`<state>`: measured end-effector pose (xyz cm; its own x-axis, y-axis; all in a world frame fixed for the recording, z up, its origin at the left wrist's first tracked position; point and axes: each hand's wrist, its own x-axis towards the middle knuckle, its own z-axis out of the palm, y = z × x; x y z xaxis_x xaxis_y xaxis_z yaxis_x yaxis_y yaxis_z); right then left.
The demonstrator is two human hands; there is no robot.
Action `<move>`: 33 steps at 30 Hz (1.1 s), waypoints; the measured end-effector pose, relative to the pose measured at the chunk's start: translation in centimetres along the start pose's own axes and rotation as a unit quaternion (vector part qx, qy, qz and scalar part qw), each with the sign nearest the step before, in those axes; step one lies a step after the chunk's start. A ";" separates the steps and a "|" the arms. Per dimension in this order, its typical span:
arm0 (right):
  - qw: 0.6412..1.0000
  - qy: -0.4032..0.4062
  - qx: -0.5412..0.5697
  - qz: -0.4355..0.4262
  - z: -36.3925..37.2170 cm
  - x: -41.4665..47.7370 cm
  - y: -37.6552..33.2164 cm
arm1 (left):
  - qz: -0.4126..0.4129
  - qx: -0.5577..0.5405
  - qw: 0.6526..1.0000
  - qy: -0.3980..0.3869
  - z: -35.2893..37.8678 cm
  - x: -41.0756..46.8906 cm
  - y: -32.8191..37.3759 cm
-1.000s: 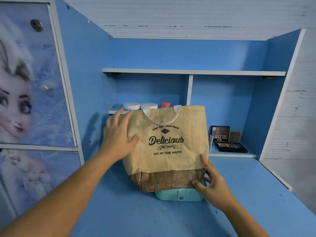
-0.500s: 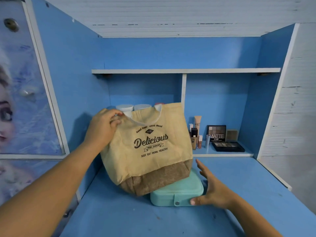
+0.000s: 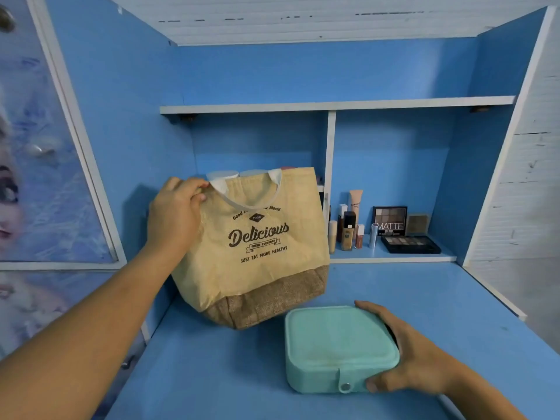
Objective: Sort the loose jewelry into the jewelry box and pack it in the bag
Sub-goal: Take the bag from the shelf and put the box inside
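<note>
Left hand [image 3: 177, 215] grips the tan bag [image 3: 257, 247] by its top edge, tilted; right hand [image 3: 412, 356] clasps the closed mint jewelry box [image 3: 338, 348], snap fastened

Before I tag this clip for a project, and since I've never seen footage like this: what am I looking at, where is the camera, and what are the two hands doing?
There is no machine here: these are a person's two bare hands. The single picture comes from a wide-angle camera worn on the head, looking forward and down, so the arms reach in from the bottom. The left hand grips the top edge of a tan bag printed "Delicious", holding it up, tilted, at the back of the blue desk. The right hand grips the right side of a closed mint-green jewelry box, which lies on the desk with its snap tab at the front. On the low shelf behind stand makeup bottles and an eyeshadow palette. No loose jewelry shows.
</note>
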<state>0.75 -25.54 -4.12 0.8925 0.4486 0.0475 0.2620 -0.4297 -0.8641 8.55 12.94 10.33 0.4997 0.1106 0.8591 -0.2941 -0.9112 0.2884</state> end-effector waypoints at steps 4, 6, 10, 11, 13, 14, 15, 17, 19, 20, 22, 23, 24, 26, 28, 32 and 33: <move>0.999 0.047 0.024 0.004 -1.1 -3.9 0.1 | 0.006 -0.014 1.000 0.015 -0.2 -0.9 0.8; 0.995 0.077 0.062 0.007 -2.0 -5.3 0.0 | 0.008 -0.019 1.000 0.021 -0.3 -1.1 1.2; 0.987 0.129 0.093 0.010 -3.2 -6.6 -1.3 | 0.026 -0.051 0.998 0.015 -0.1 -2.7 1.8; 0.987 0.133 0.090 0.009 -3.3 -6.8 -1.8 | 0.046 -0.056 0.997 0.009 0.1 -3.6 2.1; 0.987 0.138 0.087 0.008 -3.3 -6.9 -2.6 | 0.086 -0.063 0.994 -0.002 0.4 -5.5 2.5; 0.986 0.141 0.088 0.005 -3.2 -7.0 -3.0 | 0.096 -0.070 0.993 -0.002 0.4 -6.5 2.7; 0.985 0.144 0.091 0.000 -3.0 -7.0 -3.4 | 0.101 -0.077 0.992 0.000 0.3 -7.3 2.9; 0.983 0.152 0.102 -0.015 -3.0 -7.1 -4.2 | 0.117 -0.086 0.989 -0.004 -0.2 -8.7 3.2; 0.979 0.169 0.111 -0.034 -3.3 -6.9 -5.0 | 0.150 -0.088 0.984 -0.024 -0.9 -10.0 3.4; 0.976 0.178 0.118 -0.049 -3.6 -6.7 -5.6 | 0.170 -0.090 0.981 -0.035 -1.2 -10.6 3.5; 0.969 0.191 0.133 -0.083 -4.2 -6.4 -7.1 | 0.191 -0.103 0.975 -0.057 -1.9 -11.6 3.7; 0.966 0.195 0.137 -0.100 -4.5 -6.3 -8.0 | 0.193 -0.108 0.973 -0.065 -2.1 -12.0 3.7; 0.964 0.197 0.138 -0.116 -4.7 -6.1 -9.0 | 0.194 -0.108 0.972 -0.074 -2.4 -12.4 3.7; 0.959 0.204 0.137 -0.140 -4.9 -5.7 -11.0 | 0.206 -0.101 0.969 -0.090 -2.7 -13.0 3.6; 0.957 0.212 0.130 -0.146 -4.7 -5.2 -12.8 | 0.230 -0.098 0.963 -0.106 -2.8 -13.5 3.9; 0.967 0.196 0.105 -0.126 -2.9 -3.8 -14.0 | 0.265 -0.126 0.945 -0.142 -3.4 -14.2 4.6; 0.971 0.186 0.099 -0.117 -2.2 -3.5 -13.8 | 0.256 -0.145 0.944 -0.149 -3.9 -14.1 4.8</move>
<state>-5.18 -22.94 8.76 0.8978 0.1865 0.3990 0.4301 -0.1757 -0.8855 -3.04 8.55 1.24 0.4245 -0.4710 0.7733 -0.7491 -0.6625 0.0077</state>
